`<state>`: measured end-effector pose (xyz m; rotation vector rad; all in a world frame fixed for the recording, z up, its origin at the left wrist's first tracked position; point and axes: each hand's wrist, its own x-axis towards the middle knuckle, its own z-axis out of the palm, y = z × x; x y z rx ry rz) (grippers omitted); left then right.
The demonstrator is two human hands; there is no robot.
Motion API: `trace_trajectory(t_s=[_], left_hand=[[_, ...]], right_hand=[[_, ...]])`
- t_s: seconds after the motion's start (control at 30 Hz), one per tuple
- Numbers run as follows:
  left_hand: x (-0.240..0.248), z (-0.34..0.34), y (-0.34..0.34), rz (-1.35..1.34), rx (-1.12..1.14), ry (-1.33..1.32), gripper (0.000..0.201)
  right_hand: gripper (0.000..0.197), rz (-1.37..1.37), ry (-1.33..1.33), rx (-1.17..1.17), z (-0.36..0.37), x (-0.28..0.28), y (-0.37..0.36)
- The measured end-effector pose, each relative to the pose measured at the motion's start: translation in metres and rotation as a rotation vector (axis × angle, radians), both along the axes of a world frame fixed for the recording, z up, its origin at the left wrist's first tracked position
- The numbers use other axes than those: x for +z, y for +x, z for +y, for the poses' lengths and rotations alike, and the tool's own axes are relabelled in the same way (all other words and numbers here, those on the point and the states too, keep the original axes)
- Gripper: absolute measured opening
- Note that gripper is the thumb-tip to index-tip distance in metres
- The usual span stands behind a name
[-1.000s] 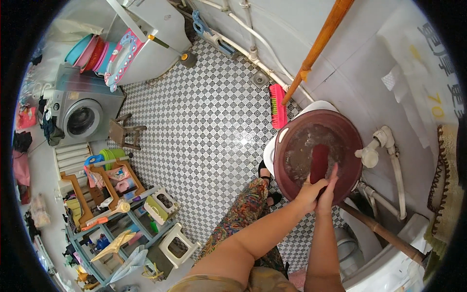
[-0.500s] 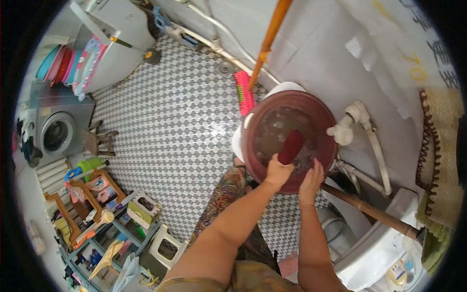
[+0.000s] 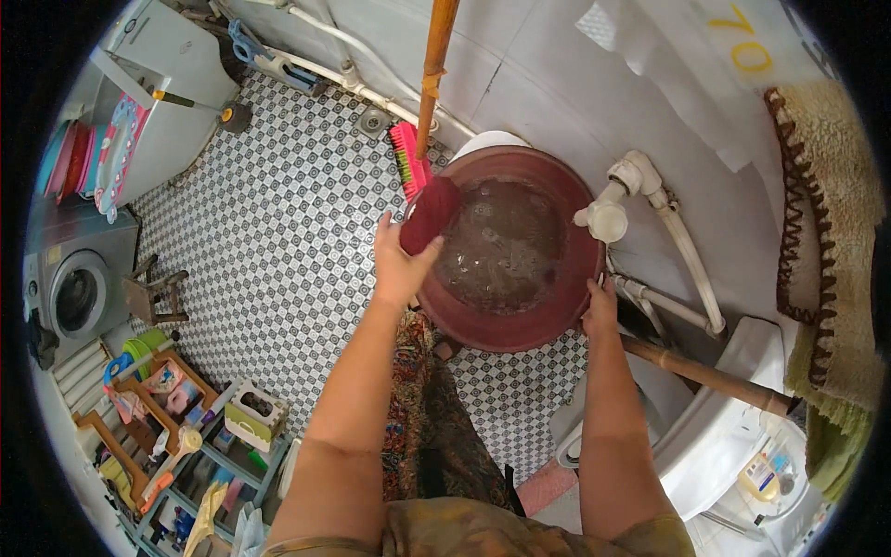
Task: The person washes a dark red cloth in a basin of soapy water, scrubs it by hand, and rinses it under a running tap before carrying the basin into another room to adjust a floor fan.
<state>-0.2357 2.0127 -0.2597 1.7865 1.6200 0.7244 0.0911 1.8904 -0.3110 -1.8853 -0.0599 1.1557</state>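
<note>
the checkered tile floor (image 3: 251,232) fills the left part of the room. a big dark red basin (image 3: 501,320) full of soapy water stands by the white wall, under a white tap (image 3: 605,218). the left hand (image 3: 397,265) is closed around a dark red cloth (image 3: 429,215), held over the left rim of the basin. the right hand (image 3: 600,308) grips the right rim, fingers curled on it. a pink brush (image 3: 405,158) leans just behind.
</note>
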Motion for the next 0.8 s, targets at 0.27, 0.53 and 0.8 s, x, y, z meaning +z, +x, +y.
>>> trace_trajectory(t_s=[0.27, 0.53, 0.8], left_hand=[[-0.021, 0.006, 0.015, -0.782, 0.324, -0.523, 0.024], [0.016, 0.0, -0.005, -0.842, 0.411, -0.546, 0.026], [0.06, -0.021, -0.056, -0.565, 0.286, -0.518, 0.021]], right_hand=[[0.044, 0.164, 0.187, -0.438, 0.022, 0.054, -0.015], [0.04, 0.155, 0.255, -0.5, -0.007, 0.081, -0.038], [0.035, 0.249, 0.156, -0.46, -0.048, 0.083, -0.084]])
